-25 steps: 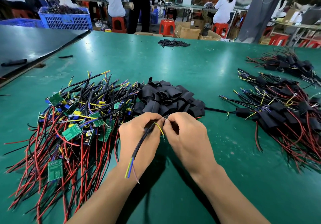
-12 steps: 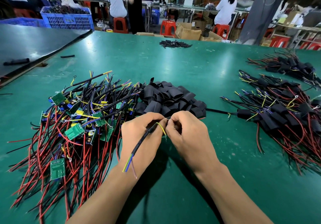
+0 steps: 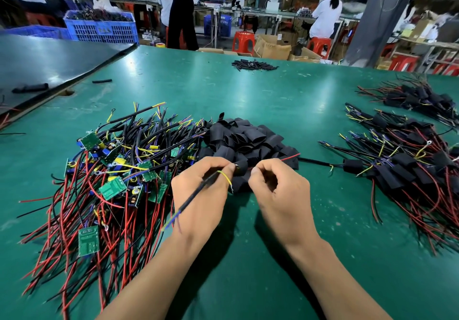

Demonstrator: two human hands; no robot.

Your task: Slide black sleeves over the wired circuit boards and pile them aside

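left hand: curled near the middle of the tabletop, fingers pinched on a wired board's black cable, which is run back across the hand toward the near edge. a yellow wire is looped right at the pinch.
right hand: parked just beside the left, fingers curled and pinched on the black sleeve held between the two hands. a red wire is seen poking out to the right.
board in hand: can't be made out, so how far it's covered can't be told.
loose sleeves: heaped mid-tabletop, right behind the hands.
bare boards: green boards with red and black wires, dumped in a big tangle toward the left edge, touching the sleeve heap.
sleeved boards: piled toward the right edge, with a second smaller bunch set farther back by the far right corner.
far edge: a small scatter of black pieces is left there.
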